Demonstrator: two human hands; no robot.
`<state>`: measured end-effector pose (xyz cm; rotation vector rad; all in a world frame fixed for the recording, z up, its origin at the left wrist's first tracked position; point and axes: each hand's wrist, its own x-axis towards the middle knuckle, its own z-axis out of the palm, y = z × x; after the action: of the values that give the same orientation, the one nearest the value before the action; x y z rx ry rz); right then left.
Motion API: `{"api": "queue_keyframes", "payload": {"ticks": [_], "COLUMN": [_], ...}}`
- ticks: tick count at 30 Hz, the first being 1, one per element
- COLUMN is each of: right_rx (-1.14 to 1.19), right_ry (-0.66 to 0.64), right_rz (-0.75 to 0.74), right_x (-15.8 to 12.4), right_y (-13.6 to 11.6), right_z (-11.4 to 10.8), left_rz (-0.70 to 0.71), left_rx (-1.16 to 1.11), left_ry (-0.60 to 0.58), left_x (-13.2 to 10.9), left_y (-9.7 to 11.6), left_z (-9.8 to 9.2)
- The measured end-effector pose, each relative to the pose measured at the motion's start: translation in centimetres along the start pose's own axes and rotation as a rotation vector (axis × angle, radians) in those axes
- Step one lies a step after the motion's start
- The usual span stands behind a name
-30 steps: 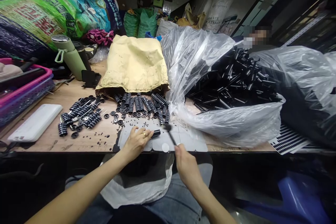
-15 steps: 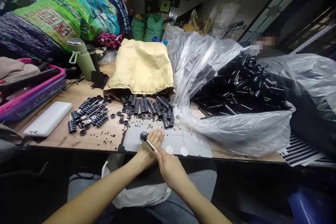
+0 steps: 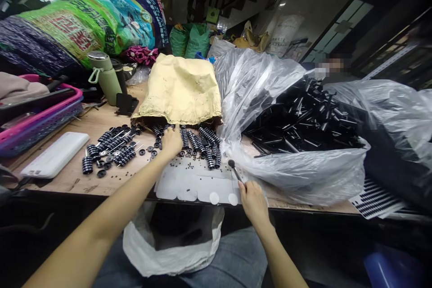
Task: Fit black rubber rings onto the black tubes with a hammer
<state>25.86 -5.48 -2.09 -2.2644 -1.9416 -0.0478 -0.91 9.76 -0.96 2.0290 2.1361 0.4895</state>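
My left hand (image 3: 172, 142) reaches to the striped black cylinders (image 3: 207, 146) at the mouth of the yellow sack (image 3: 184, 87). Its fingers are bent; what they grip, if anything, is hidden. My right hand (image 3: 254, 200) is closed on the shaft of a tool with a round black end (image 3: 231, 164), held over the right part of the grey sheet (image 3: 182, 180). Small dark rings and two white discs (image 3: 213, 198) lie on that sheet. More striped cylinders with thin metal pins (image 3: 126, 155) lie to the left on the wooden table (image 3: 72, 186).
A clear plastic bag (image 3: 303, 175) of black parts (image 3: 303, 121) fills the right side. At left are a white power bank (image 3: 56, 154), a pink basket (image 3: 40, 114) and a green bottle (image 3: 107, 78). An open white bag (image 3: 175, 263) is at my lap. A person sits far right.
My left hand has moved up and left from the sheet's edge to the cylinders by the sack. My right hand has shifted right with the tool. The two hands are now apart.
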Motion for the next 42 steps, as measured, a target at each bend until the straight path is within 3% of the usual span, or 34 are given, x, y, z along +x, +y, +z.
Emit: {"api": "queue_keyframes", "payload": {"ticks": [3,8,11,13,16,19,21,24,26,28,31,33,35,37,38,40,42], "right_rx": [0.217,0.421,0.500,0.538,0.563,0.566,0.566,0.568,0.582,0.647,0.858,1.062,1.279,1.480,1.562,1.654,1.575], "right_ry": [0.158,0.202,0.209,0.224,0.299,0.375,0.358,0.252,0.197,0.184,0.092,-0.140,-0.496,-0.786,-0.856,-0.795,-0.557], "right_rz": [-0.055,0.049,0.129,0.140,0.085,-0.032,-0.171,-0.556,-0.729,-0.722,-0.513,-0.240,0.055,0.233,0.266,0.278,0.236], "right_x": [3.9,13.2,16.6,17.3,16.3,13.5,10.8,6.7,4.6,3.4,2.6,2.3,1.8,1.4,1.2,1.1,1.0], "right_y": [-0.2,-0.7,-0.7,-0.6,-0.3,-0.7,-1.8,-4.2,-5.8,-6.8,-7.7,-8.4,-9.3,-10.3,-10.8,-11.4,-11.4], "right_z": [-0.7,-1.2,-0.6,-0.6,-1.3,-1.9,-1.6,-0.8,-0.5,-0.8,-2.1,-3.0,-3.4,-3.2,-3.0,-2.4,-2.1], "left_rz": [0.024,0.167,0.188,0.088,-0.166,-0.294,-0.311,-0.265,-0.217,-0.188,-0.095,0.072,0.291,0.463,0.505,0.471,0.295], "left_rx": [0.008,-0.025,-0.327,-0.667,-1.078,-1.323,-1.426,-1.506,-1.506,-1.460,-1.289,-1.104,-0.917,-0.806,-0.792,-0.853,-1.026], "left_ry": [-0.056,-0.022,0.000,-0.057,-0.159,-0.319,-0.498,-0.778,-0.849,-0.797,-0.628,-0.397,-0.155,-0.045,-0.039,-0.077,-0.186], "left_x": [3.0,0.4,-1.5,-2.5,-4.0,-5.7,-6.8,-8.0,-8.5,-8.9,-9.4,-9.8,-10.4,-11.0,-11.3,-11.6,-11.8], "left_y": [-0.6,0.2,0.3,0.1,-0.2,0.4,1.5,3.6,4.4,4.4,3.2,2.4,1.9,1.9,1.9,2.1,2.2], "left_z": [1.0,1.7,1.1,0.4,-1.0,-2.2,-2.7,-3.0,-2.8,-2.6,-2.2,-1.9,-1.7,-1.5,-1.4,-1.4,-1.6]}}
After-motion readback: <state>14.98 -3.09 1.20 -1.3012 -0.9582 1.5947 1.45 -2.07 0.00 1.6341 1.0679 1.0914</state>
